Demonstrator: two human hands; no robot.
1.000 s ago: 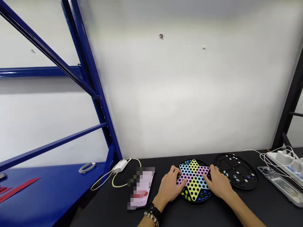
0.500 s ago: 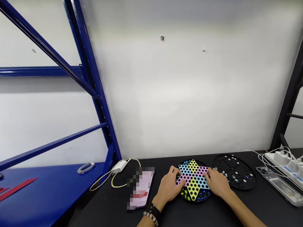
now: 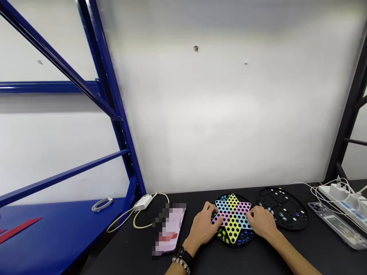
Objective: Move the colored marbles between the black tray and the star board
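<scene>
A Chinese checkers board (image 3: pixel 233 229), star-shaped with yellow, pink and light-blue points full of holes, lies in a round black tray (image 3: pixel 238 245). Green and blue marbles (image 3: pixel 246 235) show in the tray's gaps around the star. My left hand (image 3: pixel 204 223) grips the board's left side, thumb on top of a pink point and fingers at the rim. At the right side, my right hand (image 3: pixel 262 220) has its fingers curled together by the star's edge; what is between its fingertips, if anything, is too small to make out.
A round black perforated lid (image 3: pixel 292 214) with a few marbles lies right of the board. Beyond it are a phone in a clear case (image 3: pixel 336 225) and a white power strip (image 3: pixel 344 200) with cables. Leftward are a pink phone (image 3: pixel 171 231) and a white adapter (image 3: pixel 143 202) with its cord.
My right hand's fingers have curled in more and drawn slightly back from the star's right side. My left hand keeps its hold. The whole view has shifted slightly.
</scene>
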